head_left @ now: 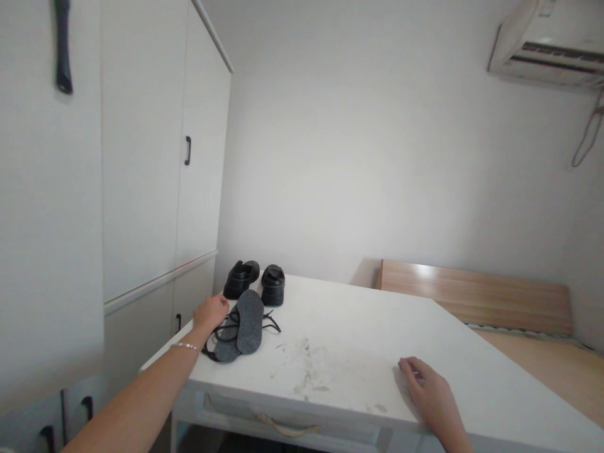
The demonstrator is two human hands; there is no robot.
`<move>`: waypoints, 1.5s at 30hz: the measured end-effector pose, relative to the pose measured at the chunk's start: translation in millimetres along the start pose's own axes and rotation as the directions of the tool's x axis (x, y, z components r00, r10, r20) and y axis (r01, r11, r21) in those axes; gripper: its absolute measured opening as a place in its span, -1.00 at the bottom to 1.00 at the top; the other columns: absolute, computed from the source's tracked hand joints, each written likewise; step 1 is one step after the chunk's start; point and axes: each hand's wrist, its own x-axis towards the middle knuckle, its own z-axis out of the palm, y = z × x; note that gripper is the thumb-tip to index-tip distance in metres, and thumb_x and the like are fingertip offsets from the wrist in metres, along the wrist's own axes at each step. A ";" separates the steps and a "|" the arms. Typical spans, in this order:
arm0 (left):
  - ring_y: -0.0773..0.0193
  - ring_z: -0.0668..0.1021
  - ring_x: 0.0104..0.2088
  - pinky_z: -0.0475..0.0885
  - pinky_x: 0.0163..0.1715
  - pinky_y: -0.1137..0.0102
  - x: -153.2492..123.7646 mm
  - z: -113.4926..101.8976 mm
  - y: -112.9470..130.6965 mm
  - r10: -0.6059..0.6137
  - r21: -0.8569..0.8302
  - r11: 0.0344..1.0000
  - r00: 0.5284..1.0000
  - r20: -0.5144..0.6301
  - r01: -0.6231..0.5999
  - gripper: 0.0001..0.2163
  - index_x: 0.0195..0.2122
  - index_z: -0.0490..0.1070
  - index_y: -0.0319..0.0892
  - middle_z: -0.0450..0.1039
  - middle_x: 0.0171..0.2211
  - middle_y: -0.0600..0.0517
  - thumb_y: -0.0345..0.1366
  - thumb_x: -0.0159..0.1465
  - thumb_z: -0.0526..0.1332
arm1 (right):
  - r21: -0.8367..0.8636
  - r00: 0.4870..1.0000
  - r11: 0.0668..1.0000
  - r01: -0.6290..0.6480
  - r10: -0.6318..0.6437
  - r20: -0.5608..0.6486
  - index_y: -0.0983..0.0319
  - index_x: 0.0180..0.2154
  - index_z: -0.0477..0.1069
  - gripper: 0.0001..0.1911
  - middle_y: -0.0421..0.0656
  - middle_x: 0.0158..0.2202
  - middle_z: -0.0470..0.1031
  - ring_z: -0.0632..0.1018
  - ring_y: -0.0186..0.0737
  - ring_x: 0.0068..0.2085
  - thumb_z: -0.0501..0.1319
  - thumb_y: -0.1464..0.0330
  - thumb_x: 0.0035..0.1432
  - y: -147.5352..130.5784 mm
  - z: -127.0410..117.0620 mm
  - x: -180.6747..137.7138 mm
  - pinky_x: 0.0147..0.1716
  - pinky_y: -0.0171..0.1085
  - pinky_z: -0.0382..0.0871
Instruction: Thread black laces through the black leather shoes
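My left hand (211,313) rests at the left side of the white table, its fingers curled in beside a pair of grey insoles (250,324). Nothing shows in that hand, though its fingertips are partly turned away. The insoles overlap each other, and black laces (271,322) lie loosely around and under them. Just behind stand two black shoes, one (241,280) tilted near my left hand, the other (273,286) with its heel towards me. Over the table's front right part, my right hand (427,387) has bent fingers drawn together, with no object visible in them.
Dark smudges mark the white tabletop (349,321) between my hands. A drawer with a rope-like handle (287,429) is under the front edge. White cabinets (141,157) rise on the left. A wooden headboard (472,292) and bed stand at the right, below an air conditioner (552,47).
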 end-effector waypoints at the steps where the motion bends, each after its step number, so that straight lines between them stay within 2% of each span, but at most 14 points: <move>1: 0.11 0.55 -0.06 0.51 -0.06 0.11 0.2 0.3 -0.2 0.000 0.000 1.000 1.000 -0.001 0.000 -0.70 0.05 0.40 -0.21 0.45 0.01 -0.09 -0.16 0.37 0.22 | 0.000 1.000 1.000 0.000 0.000 0.002 0.15 -0.39 0.48 -0.51 -0.01 -0.29 0.63 0.61 0.05 -0.27 -0.01 -0.05 0.08 0.0 0.0 0.1 -0.20 -0.14 0.41; 45: 0.10 0.55 -0.05 0.51 -0.06 0.11 0.0 0.7 -0.2 0.000 0.001 1.000 1.000 0.000 0.000 -0.70 0.06 0.39 -0.20 0.44 0.03 -0.10 -0.17 0.37 0.22 | -0.010 0.999 0.999 0.034 -0.034 -0.022 0.16 -0.42 0.50 -0.51 -0.01 -0.32 0.64 0.62 0.01 -0.31 0.00 -0.04 0.09 -2.5 -1.5 -0.7 -0.24 -0.17 0.44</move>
